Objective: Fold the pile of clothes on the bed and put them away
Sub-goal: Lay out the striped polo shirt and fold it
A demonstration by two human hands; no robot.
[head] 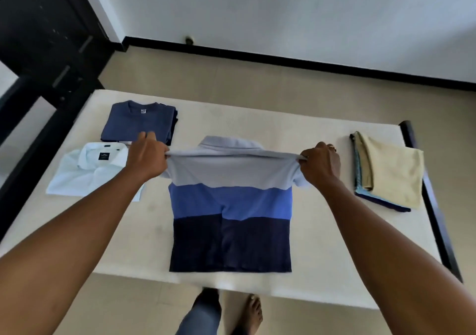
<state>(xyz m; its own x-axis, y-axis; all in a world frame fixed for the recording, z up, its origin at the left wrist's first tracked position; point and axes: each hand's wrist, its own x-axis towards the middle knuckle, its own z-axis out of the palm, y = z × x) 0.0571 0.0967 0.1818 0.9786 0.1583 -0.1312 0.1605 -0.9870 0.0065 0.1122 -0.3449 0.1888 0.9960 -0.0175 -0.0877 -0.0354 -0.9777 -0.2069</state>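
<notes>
A polo shirt (pixel 230 200) banded in pale blue, mid blue and navy lies on the white mattress (pixel 322 244) with its sides folded in. My left hand (pixel 146 158) pinches its left shoulder and my right hand (pixel 320 163) pinches its right shoulder. Both hands lift the upper edge off the mattress, and the collar shows behind it. The navy hem lies flat near the mattress's front edge.
A folded navy t-shirt (pixel 139 122) and a folded white shirt (pixel 90 171) lie at the left. A folded stack topped with cream cloth (pixel 389 171) lies at the right. A dark bed frame (pixel 438 221) runs along the right edge, a dark wardrobe (pixel 43 33) stands far left.
</notes>
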